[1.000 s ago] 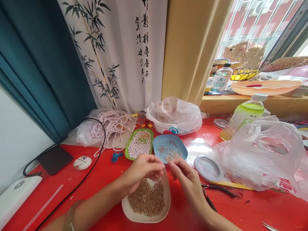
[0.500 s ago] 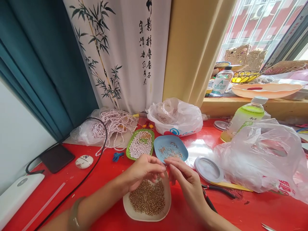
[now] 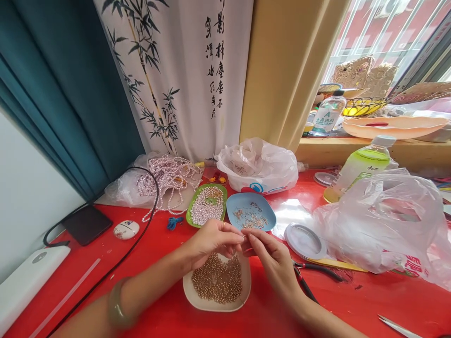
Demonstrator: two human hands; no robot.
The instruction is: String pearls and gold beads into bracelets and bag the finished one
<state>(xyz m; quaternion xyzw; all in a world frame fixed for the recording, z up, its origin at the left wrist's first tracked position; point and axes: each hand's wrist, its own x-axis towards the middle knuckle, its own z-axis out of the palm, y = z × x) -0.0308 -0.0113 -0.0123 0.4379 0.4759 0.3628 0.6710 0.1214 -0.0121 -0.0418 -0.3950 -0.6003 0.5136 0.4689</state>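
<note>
My left hand (image 3: pixel 216 240) and my right hand (image 3: pixel 266 249) meet fingertip to fingertip over the far rim of a cream dish (image 3: pixel 216 306) full of gold beads (image 3: pixel 217 281). Both hands are closed in a pinch. Whatever sits between the fingertips is too small to make out. Just beyond them lies a blue dish (image 3: pixel 269 219) with small metal pins (image 3: pixel 252 219) in it. Left of that, a green tray (image 3: pixel 190 217) carries pearly pinkish-white beads (image 3: pixel 207 206). A green bangle (image 3: pixel 118 305) circles my left forearm.
Black-handled pliers (image 3: pixel 319 271) lie by my right wrist, near a round grey lid (image 3: pixel 306 240). Scissor tips (image 3: pixel 394 324) show at lower right. Plastic bags (image 3: pixel 380 225) and a drink bottle (image 3: pixel 362 164) stand at right. A black cable (image 3: pixel 116 267) crosses the left side, near a mouse (image 3: pixel 126 229).
My fingertips have come together; a moment ago a small gap separated the hands. The camera view has shifted slightly.
</note>
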